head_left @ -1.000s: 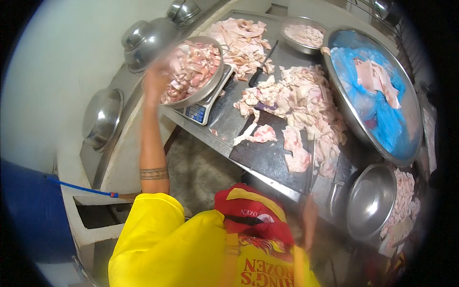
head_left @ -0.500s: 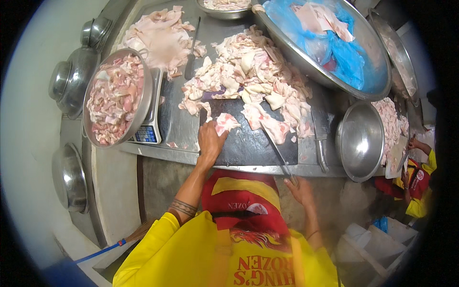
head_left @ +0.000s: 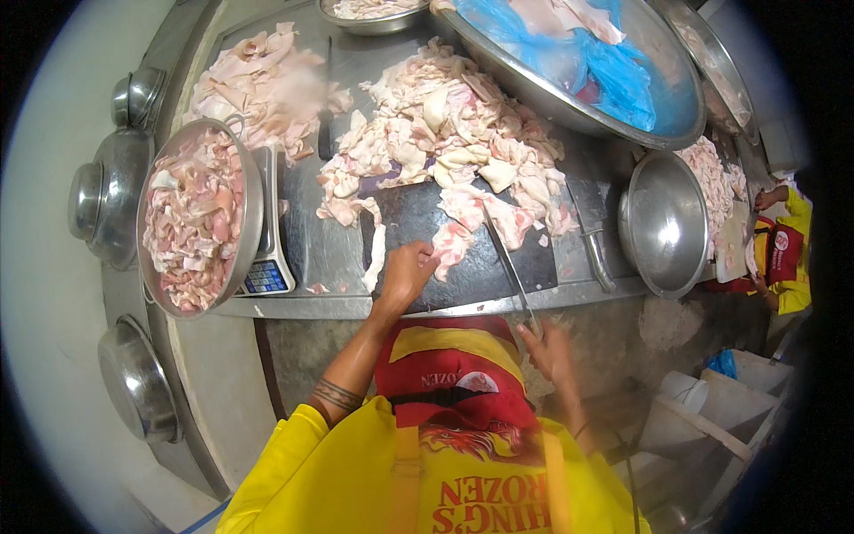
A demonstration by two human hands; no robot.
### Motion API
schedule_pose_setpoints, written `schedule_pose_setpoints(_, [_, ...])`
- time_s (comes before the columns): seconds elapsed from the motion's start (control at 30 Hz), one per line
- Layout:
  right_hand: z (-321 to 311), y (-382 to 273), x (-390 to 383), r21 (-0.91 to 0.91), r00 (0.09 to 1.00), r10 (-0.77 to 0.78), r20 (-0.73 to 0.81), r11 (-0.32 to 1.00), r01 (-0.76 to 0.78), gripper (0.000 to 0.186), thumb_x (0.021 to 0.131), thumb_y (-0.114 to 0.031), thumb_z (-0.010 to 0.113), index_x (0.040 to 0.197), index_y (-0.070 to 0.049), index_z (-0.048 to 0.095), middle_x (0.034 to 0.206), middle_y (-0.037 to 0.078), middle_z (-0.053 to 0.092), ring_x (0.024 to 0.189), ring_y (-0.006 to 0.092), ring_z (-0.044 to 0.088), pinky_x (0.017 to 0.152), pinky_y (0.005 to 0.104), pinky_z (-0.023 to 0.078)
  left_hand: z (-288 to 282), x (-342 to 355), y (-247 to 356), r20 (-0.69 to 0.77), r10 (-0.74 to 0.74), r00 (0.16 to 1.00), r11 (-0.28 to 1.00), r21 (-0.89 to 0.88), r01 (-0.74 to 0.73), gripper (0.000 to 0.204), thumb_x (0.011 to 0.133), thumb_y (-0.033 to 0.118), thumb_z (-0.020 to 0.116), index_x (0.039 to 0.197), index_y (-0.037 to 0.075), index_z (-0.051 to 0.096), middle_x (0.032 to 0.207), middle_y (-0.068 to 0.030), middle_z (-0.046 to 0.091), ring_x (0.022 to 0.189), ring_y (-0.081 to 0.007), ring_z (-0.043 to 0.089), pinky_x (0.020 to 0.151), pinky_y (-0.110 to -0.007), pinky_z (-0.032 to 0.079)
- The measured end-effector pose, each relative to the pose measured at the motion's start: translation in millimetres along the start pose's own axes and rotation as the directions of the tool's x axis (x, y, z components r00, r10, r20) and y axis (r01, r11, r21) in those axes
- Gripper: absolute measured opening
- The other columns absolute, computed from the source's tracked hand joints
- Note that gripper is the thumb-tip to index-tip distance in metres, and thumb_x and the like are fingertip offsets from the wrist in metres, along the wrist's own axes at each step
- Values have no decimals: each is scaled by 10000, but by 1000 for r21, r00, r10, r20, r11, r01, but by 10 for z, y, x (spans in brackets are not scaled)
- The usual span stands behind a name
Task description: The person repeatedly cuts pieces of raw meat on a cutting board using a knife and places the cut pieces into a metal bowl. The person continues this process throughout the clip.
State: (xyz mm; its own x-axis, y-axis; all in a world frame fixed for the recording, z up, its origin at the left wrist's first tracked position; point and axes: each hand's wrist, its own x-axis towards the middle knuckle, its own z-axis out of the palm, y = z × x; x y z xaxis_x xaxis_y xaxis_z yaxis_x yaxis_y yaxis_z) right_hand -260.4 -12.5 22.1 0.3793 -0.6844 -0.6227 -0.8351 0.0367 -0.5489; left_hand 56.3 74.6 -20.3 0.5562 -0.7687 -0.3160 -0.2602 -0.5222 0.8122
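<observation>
A knife point(head_left: 510, 267) is in my right hand point(head_left: 551, 349), which is closed around its handle at the table's front edge. Its blade slants up across the dark cutting board point(head_left: 414, 220), the tip by a pink-and-white piece of raw meat point(head_left: 509, 222). Left of the blade, my left hand point(head_left: 407, 278) has its fingers drawn together at the edge of a smaller piece of raw meat point(head_left: 452, 247). A thin pale strip point(head_left: 376, 249) hangs over the board's left side. Behind the board rises a large heap of pale raw skin and meat point(head_left: 436, 125).
On the left, a full metal bowl point(head_left: 194, 222) rests on a scale point(head_left: 269, 267). An emptier steel bowl point(head_left: 667, 227) stands right, near a second knife point(head_left: 594, 245). A big basin point(head_left: 569, 98) with blue plastic is behind. A co-worker point(head_left: 783, 245) cuts at far right.
My left hand has moved right and nearer to me, and the small piece now lies closer to the blade. The pale strip is stretched out longer. The whole view has shifted slightly.
</observation>
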Motion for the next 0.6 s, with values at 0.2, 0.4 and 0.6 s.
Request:
schedule_pose_setpoints(0.2, [119,-265,-201,142,998,-13,61,990,4,538,978,-480,652,1153,28,682,677,164,679,591,249,699,588,412,529,118,2,-100,-132,94,987,983,168,-71,278,840,223,765,920,-40,727,815,-221,725,738,-368,720,687,-432,561])
schedule_pose_setpoints(0.4, [192,-357,-75,75,983,-97,158,993,86,519,1001,-441,638,1193,40,660,660,138,656,549,208,678,542,371,517,248,89,-20,-103,84,991,941,335,-45,293,804,231,732,865,-56,708,768,-250,698,726,-417,696,669,-466,546])
schedule_pose_setpoints(0.6, [7,-257,-39,141,990,-59,131,989,41,496,1010,-446,618,1113,36,662,627,95,621,500,187,638,501,353,497,73,45,343,151,-43,988,995,-79,55,293,877,240,707,902,-53,708,707,-145,703,654,-208,689,609,-364,530])
